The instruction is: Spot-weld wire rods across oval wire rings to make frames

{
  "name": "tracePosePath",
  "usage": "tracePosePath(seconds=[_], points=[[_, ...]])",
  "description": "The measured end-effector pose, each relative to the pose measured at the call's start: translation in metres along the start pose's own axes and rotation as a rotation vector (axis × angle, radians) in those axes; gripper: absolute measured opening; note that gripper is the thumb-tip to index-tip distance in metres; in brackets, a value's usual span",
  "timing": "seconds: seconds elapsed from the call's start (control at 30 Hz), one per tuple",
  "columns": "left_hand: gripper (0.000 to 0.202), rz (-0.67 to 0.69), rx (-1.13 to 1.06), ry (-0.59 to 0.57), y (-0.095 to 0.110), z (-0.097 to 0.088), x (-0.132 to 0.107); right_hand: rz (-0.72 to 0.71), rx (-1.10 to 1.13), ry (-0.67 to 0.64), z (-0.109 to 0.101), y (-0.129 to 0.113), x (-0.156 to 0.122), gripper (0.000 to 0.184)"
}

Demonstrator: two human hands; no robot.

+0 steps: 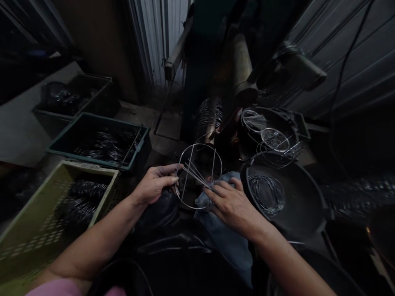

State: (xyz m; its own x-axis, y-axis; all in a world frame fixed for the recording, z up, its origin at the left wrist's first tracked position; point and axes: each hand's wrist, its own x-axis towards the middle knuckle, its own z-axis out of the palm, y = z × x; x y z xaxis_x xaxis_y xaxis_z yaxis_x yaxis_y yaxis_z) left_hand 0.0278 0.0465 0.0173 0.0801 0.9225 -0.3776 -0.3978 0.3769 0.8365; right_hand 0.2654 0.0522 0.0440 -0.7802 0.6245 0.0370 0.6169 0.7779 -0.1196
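Above the person's lap, between the two hands, a wire ring [221, 166] with two crossbars stands tilted. The left hand [156, 183] pinches its left edge between thumb and fingers. The right hand [228, 201], over blue cloth [234, 242], grips thin rods [195, 172] fanning up-left across the ring. Left, a yellow crate [112, 174] of dark wire; right, a basin [299, 201] holding coiled wire. Beyond, a machine's roller [242, 61].

The ring [200, 144] and rods [196, 174] look smooth, shiny metal; the yellow crate [40, 230], matt plastic.
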Motion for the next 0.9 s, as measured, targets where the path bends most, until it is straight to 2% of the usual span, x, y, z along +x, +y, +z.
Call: tracePosePath(seconds=[0.43,0.57,0.9], points=[[0.043,-0.009,-0.066,-0.030,0.008,0.001,0.019,-0.007,-0.001,-0.035,-0.012,0.020,0.017,0.036],[0.043,-0.021,-0.094,-0.011,0.016,0.007,0.026,-0.028,-0.023,-0.057,-0.020,0.029,0.025,0.039],[0.041,0.009,-0.129,-0.053,0.027,0.012,0.037,-0.050,-0.029,-0.138,-0.042,0.041,0.038,0.039]])
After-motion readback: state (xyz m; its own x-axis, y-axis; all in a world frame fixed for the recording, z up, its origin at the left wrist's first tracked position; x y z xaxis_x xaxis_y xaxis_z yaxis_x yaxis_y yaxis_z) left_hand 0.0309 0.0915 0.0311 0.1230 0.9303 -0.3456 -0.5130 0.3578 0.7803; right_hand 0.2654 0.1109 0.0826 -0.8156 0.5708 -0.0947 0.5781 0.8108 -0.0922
